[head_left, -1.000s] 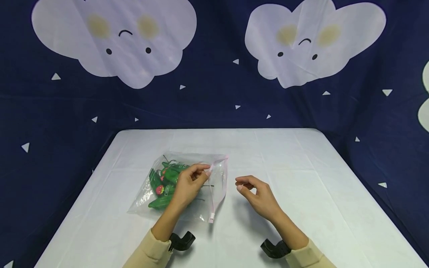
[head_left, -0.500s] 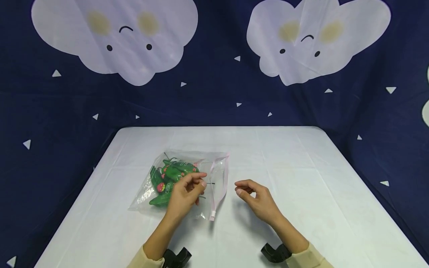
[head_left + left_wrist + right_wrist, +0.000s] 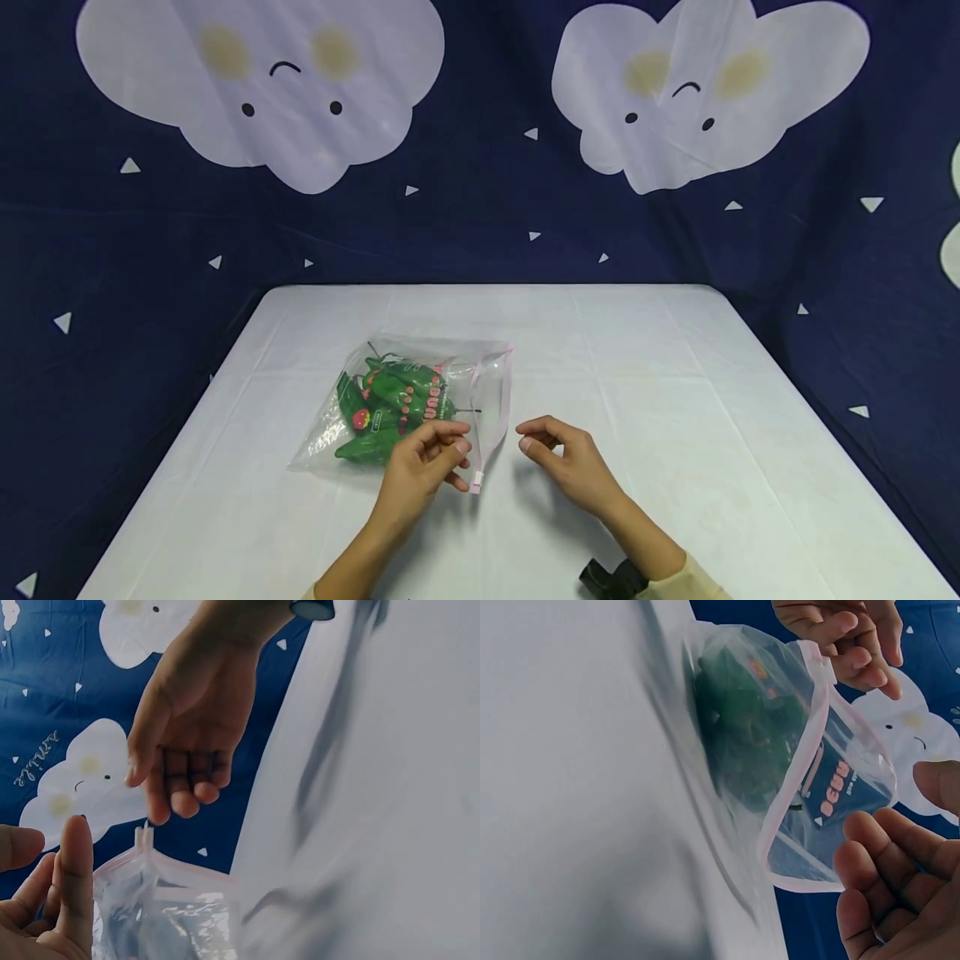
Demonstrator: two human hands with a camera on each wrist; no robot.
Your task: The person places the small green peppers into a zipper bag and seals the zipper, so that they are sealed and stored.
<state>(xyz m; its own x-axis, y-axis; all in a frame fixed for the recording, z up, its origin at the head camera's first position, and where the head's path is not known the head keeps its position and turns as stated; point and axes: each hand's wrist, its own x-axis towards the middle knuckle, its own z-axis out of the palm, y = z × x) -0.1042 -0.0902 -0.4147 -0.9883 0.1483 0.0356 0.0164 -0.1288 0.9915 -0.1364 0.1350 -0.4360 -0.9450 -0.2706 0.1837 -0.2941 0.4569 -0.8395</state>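
Observation:
A clear zip bag (image 3: 491, 417) with a pink-edged mouth and printed pink lettering lies on the table. Inside it are several green peppers (image 3: 367, 448) with thin stems. The mouth faces right and gapes in the right wrist view, with a small white slider (image 3: 477, 478) at its near end. My left hand (image 3: 418, 471) hovers over the bag's near right corner beside the slider, fingers loosely bent and holding nothing. To the right of the mouth, my right hand (image 3: 573, 467) hangs above the table, relaxed, with thumb and fingertips apart and nothing between them.
A white cloth covers the table (image 3: 675, 467). Behind it hangs a dark blue curtain (image 3: 480, 242) with white clouds and small triangles. A black wrist mount (image 3: 615, 579) sits on the right wrist, near the sleeve.
My left hand has left the middle of the bag's mouth and moved nearer, towards the slider end. The right hand has lowered slightly. The bag has stayed in place.

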